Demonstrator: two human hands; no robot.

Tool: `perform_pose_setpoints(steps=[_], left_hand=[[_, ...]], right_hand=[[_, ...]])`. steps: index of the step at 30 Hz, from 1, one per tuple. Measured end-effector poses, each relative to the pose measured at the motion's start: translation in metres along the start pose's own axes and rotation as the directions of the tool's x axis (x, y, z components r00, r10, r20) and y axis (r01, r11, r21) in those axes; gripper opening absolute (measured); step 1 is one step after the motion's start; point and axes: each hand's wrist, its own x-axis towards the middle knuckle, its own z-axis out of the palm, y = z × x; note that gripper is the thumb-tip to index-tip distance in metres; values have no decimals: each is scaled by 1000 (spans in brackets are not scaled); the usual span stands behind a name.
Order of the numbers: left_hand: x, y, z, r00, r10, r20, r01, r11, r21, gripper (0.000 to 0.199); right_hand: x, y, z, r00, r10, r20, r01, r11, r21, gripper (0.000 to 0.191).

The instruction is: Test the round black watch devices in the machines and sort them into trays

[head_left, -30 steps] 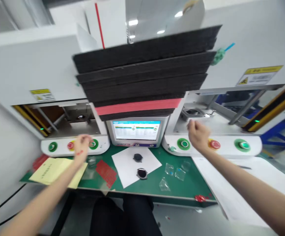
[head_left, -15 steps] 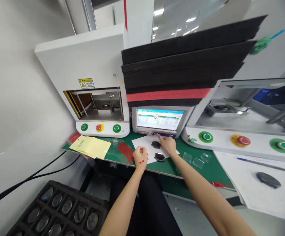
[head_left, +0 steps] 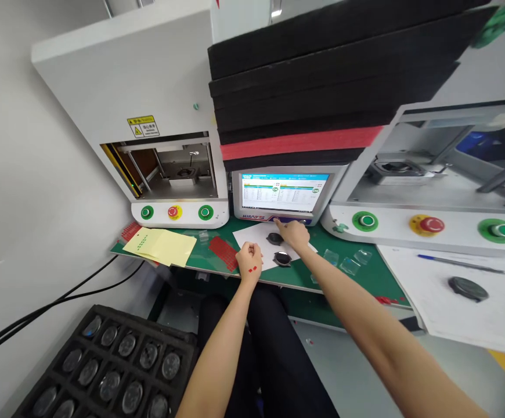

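My right hand (head_left: 295, 235) reaches to the lower edge of the monitor (head_left: 284, 194), its index finger stretched out and touching the bezel near a button. It holds nothing that I can see. Just below it on a white sheet (head_left: 252, 234) lie two round dark watch cases, the upper watch case (head_left: 274, 238) flat black and the lower watch case (head_left: 282, 259) with a glossy face. My left hand (head_left: 249, 259) rests at the sheet's left edge with curled fingers; whatever they hold, if anything, is hidden. Small red stickers (head_left: 252, 269) stick to its back.
A red sticker sheet (head_left: 223, 253) and yellow paper (head_left: 161, 246) lie left. Press machines with green buttons (head_left: 206, 212) flank the monitor; black foam trays (head_left: 322, 75) are stacked above it. A foam tray of watch cases (head_left: 104, 360) sits lower left. Clear film pieces (head_left: 349, 266) lie right.
The camera view has tilted down a little, so the machines and bench sit higher in the picture. Both hands keep nearly the same places and poses.
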Motion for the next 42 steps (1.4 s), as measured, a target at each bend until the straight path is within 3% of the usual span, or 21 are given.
perform_pose_setpoints(steps=[3, 6, 10, 13, 18, 22, 25, 28, 32, 36, 39, 42], left_hand=[[-2, 5, -2, 1000, 16, 15, -16, 1000, 9, 25], [-4, 5, -2, 1000, 23, 21, -23, 1000, 4, 25], [-7, 1, 0, 999, 43, 13, -43, 999, 34, 25], [-10, 2, 3, 996, 85, 10, -85, 991, 99, 26], [-35, 29, -3, 974, 225, 21, -224, 955, 193, 21], [-64, 47, -42, 950, 308, -48, -284, 917, 280, 20], [-81, 42, -81, 945, 318, -72, -270, 886, 377, 20], [-93, 29, -109, 943, 333, -5, -295, 840, 455, 15], [-107, 15, -121, 930, 347, 121, -359, 791, 496, 16], [-122, 15, -130, 921, 335, 197, -385, 721, 577, 18], [-116, 22, -151, 932, 283, 225, -358, 643, 677, 16], [-89, 29, -186, 956, 226, 186, -282, 542, 792, 16]], right_hand=[[-40, 13, -22, 978, -176, -114, 183, 982, 54, 41], [-122, 40, -28, 892, -379, -245, 409, 908, 85, 64], [-235, 68, -3, 721, -636, -276, 686, 713, 146, 67], [-272, 74, 22, 630, -730, -265, 776, 597, 203, 60], [-263, 77, 34, 628, -725, -283, 778, 574, 254, 55], [-259, 84, 34, 622, -728, -287, 782, 561, 272, 53], [-262, 91, 40, 650, -705, -285, 759, 586, 282, 48], [-264, 95, 48, 680, -681, -270, 733, 627, 263, 39], [-258, 99, 53, 704, -664, -251, 709, 676, 201, 28], [-259, 101, 48, 698, -666, -262, 715, 668, 207, 30], [-262, 101, 40, 686, -675, -272, 728, 639, 250, 42], [-262, 98, 36, 671, -691, -267, 741, 613, 274, 51]])
